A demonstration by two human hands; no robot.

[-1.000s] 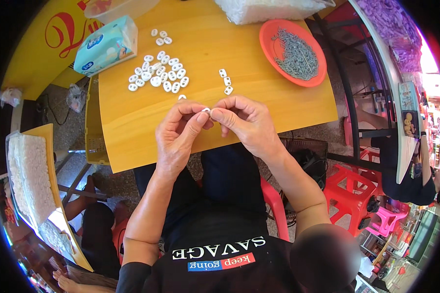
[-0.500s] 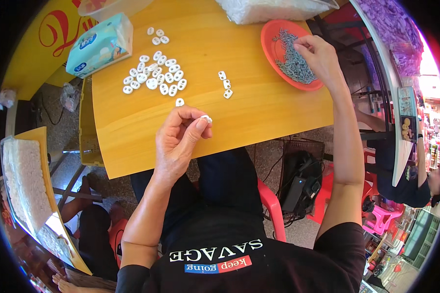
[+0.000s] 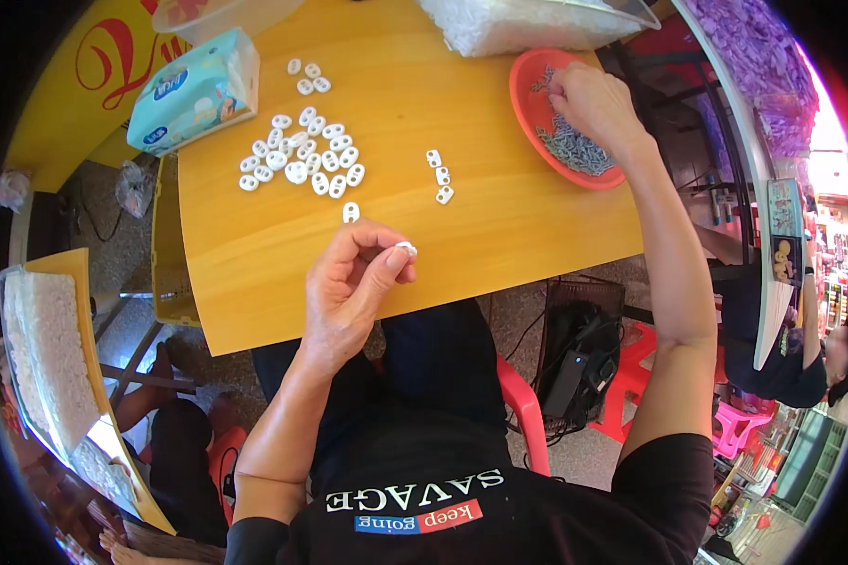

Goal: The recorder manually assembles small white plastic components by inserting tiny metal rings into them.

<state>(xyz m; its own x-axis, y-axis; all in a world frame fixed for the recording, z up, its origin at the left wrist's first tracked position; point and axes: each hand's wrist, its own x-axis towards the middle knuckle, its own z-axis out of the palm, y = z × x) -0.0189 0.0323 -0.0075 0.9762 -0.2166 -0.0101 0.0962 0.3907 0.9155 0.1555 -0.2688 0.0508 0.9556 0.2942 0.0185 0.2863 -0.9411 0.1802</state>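
Over the near part of the table, my left hand [image 3: 353, 282] pinches a small white plastic piece [image 3: 406, 249] between thumb and forefinger. My right hand [image 3: 595, 105] is at an orange-red plastic bowl [image 3: 528, 113], fingers bent together above small grey screws [image 3: 575, 151]. Whatever those fingertips grip is hidden. White two-holed plastic pieces [image 3: 297, 172] lie scattered in a loose group left of centre, with several more [image 3: 312, 70] beyond them. One white piece [image 3: 350, 212] lies just past my left hand. Three others [image 3: 443, 176] form a short line between the group and the bowl.
A blue-green tissue pack [image 3: 198, 94] stands at the table's left edge. At the far side are a clear tub [image 3: 221, 14] and a container of white items [image 3: 528, 26]. A pink chair [image 3: 526, 405] is beneath me. Another person [image 3: 782, 339] is at the right.
My right hand has shifted slightly left over the bowl, and its fingers are bent further down. The left hand keeps its pinch on the white piece. The whole view has shifted slightly.
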